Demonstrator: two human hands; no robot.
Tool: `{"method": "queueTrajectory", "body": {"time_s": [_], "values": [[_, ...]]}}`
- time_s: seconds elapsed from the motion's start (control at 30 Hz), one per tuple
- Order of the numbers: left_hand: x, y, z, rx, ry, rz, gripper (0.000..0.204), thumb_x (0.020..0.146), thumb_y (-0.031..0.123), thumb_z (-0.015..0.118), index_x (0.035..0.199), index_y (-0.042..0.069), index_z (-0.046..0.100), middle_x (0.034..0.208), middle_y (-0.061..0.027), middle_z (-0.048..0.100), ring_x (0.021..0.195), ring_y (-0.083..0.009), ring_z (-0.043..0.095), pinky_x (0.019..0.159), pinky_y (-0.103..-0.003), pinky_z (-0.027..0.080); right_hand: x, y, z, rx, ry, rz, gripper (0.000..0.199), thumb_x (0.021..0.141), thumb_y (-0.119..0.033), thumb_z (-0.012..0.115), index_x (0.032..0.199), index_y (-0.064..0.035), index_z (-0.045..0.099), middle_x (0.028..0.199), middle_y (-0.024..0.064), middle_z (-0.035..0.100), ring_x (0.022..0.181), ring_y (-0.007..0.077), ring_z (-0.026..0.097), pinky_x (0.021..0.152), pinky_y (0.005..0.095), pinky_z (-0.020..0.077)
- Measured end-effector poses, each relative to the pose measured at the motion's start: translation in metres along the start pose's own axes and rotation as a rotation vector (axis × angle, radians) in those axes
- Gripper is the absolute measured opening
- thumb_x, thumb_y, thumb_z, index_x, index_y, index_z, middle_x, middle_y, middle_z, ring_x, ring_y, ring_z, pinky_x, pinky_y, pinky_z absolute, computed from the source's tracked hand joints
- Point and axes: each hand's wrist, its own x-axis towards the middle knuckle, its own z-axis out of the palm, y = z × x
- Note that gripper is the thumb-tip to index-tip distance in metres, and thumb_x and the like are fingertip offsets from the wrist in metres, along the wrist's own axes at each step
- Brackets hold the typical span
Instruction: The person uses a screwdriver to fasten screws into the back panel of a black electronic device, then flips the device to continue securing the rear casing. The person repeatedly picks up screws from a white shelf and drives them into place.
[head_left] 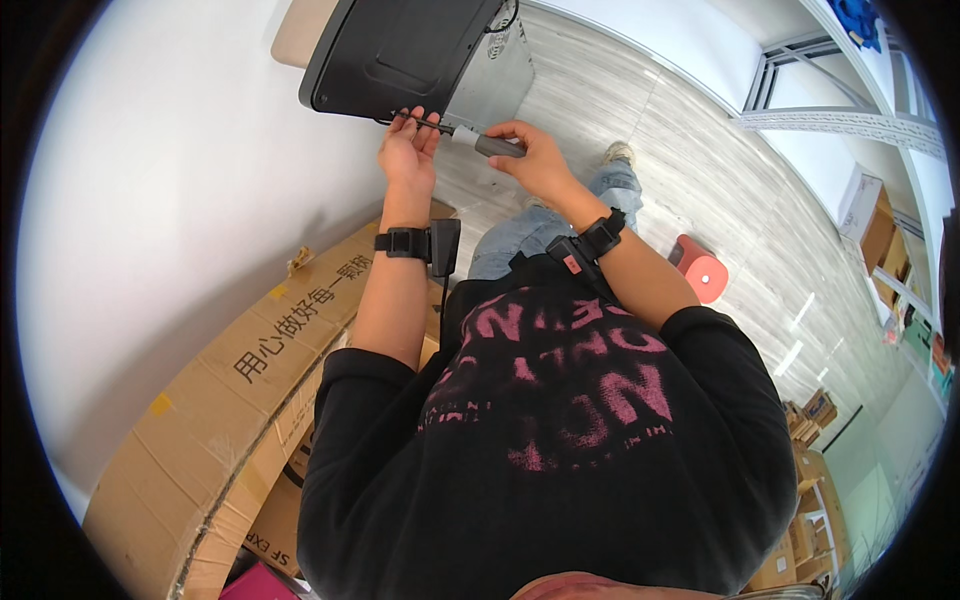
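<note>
My right hand (541, 167) is wrapped around the grey handle of a screwdriver (498, 147), held nearly level and pointing left. The fingers of my left hand (408, 158) close around its thin dark shaft near the tip. That tip meets the lower edge of a black panel (400, 50) with rounded corners and a recessed outline, or comes very close to it; my fingertips hide the exact contact. A black cable (505, 22) loops at the panel's upper right edge. Each of my wrists wears a black strap with a small device.
Long cardboard boxes (230, 370) lie along the white wall at my left. Behind the panel stands a grey box-like block (495, 80). A red round-topped stool (703, 276) is on the wood-look floor to my right. White metal shelving (840, 130) lines the far right.
</note>
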Motion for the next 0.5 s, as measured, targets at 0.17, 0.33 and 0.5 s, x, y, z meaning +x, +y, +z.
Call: {"method": "queueTrajectory", "body": {"time_s": [0.17, 0.33, 0.5], "values": [[-0.005, 0.001, 0.001, -0.007, -0.048, -0.011, 0.019, 0.095, 0.01, 0.039, 0.113, 0.008, 0.047, 0.11, -0.0102, 0.059, 0.092, -0.0276, 0.064, 0.068, -0.034, 0.053, -0.003, -0.007, -0.005, 0.025, -0.012, 0.042, 0.034, 0.072, 0.001, 0.07, 0.105, -0.0027, 0.061, 0.098, 0.0059, 0.063, 0.087, 0.0143, 0.057, 0.078, 0.027, 0.046], [-0.02, 0.001, 0.003, -0.032, -0.227, -0.037, 0.026, 0.099, 0.022, 0.033, 0.116, 0.007, 0.045, 0.114, -0.0127, 0.058, 0.094, -0.0298, 0.063, 0.068, -0.034, 0.053, -0.014, -0.021, -0.029, 0.097, -0.047, 0.122, 0.032, 0.076, 0.005, 0.066, 0.106, -0.0028, 0.06, 0.098, 0.0017, 0.061, 0.09, 0.0113, 0.055, 0.078, 0.0254, 0.0446], [-0.038, 0.003, 0.048, 0.064, -0.452, -0.028, 0.032, 0.1, 0.027, 0.033, 0.12, 0.006, 0.044, 0.111, -0.015, 0.06, 0.093, -0.0285, 0.064, 0.07, -0.033, 0.053, -0.025, -0.047, -0.08, 0.216, 0.018, 0.239, 0.029, 0.076, 0.001, 0.062, 0.105, -0.0042, 0.06, 0.092, 0.0013, 0.061, 0.077, 0.0124, 0.057, 0.066, 0.0245, 0.0414]]}}
